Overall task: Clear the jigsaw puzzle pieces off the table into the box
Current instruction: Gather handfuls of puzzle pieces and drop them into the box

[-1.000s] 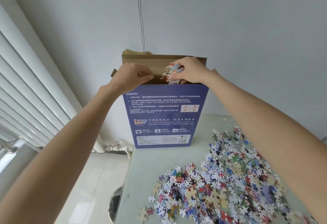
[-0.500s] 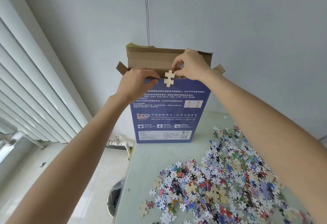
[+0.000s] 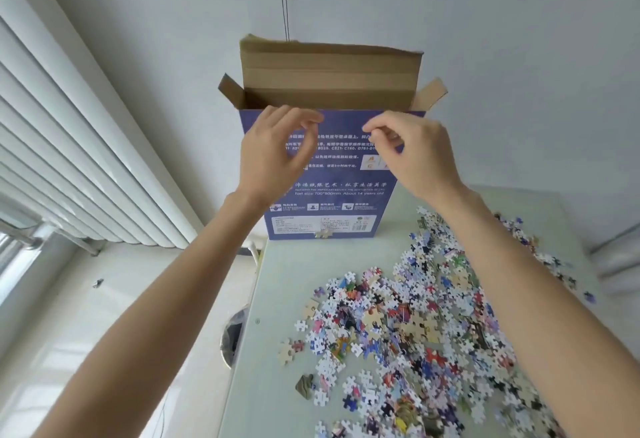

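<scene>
Puzzle pieces (image 3: 420, 327) cover the table (image 3: 277, 271); both hands (image 3: 277, 150) (image 3: 419, 153), loosely curled, empty, front the box (image 3: 332, 195).

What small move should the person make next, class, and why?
Probably lower both hands to the pile of puzzle pieces and gather another handful. The left hand and right hand hang in front of the open box holding nothing visible, while many pieces lie on the table.
</scene>
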{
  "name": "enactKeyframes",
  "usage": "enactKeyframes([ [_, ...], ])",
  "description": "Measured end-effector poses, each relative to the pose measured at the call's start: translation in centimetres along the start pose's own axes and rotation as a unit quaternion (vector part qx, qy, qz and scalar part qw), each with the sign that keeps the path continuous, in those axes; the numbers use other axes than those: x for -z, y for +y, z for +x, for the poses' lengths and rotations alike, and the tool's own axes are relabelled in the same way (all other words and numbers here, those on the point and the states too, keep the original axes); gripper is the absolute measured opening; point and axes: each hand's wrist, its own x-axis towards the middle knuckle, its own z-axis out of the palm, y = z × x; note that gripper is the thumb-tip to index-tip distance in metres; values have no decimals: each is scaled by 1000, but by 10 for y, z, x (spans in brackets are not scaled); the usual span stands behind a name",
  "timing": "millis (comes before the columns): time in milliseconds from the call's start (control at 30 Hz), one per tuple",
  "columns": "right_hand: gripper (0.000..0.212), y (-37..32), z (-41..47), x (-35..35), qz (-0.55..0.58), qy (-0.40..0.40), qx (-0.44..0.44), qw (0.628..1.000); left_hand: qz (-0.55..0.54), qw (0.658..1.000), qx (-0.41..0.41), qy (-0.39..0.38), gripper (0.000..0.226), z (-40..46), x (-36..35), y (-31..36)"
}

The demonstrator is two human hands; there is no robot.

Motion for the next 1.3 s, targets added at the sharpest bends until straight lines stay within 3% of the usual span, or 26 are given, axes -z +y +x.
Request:
enactKeyframes([
  [67, 16, 5, -44, -9, -2, -23, -1, 1000, -33, 999, 14, -22, 18, -35, -6, 7],
  [200, 15, 23, -137, -42, 12, -137, -88, 987, -64, 978, 121, -157, 23, -122, -29, 0],
  [400, 44, 56, -238, -91, -20, -334, -224, 915, 31, 871, 266, -412, 46, -240, -73, -28],
  [633, 83, 87, -279, -130, -117, -424, -274, 855, 60, 860, 200, -465, 63, -234, -156, -53],
  [733, 94, 89, -288, -138, -110, -444, -290, 841, 110, 833, 179, -511, 70, -233, -184, -63],
  [833, 88, 86, -297, -140, -106, -446, -256, 851, 123, 822, 151, -535, 71, -243, -186, -51],
  [1033, 55, 83, -322, -107, -109, -391, -218, 888, 88, 821, 104, -554, 74, -277, -156, 14],
  [1167, 63, 82, -334, -78, -61, -409, -226, 882, 81, 817, 132, -556, 80, -294, -146, 49],
  [1300, 64, 78, -348, -48, -58, -388, -257, 883, 46, 822, 183, -537, 72, -306, -139, 75],
])
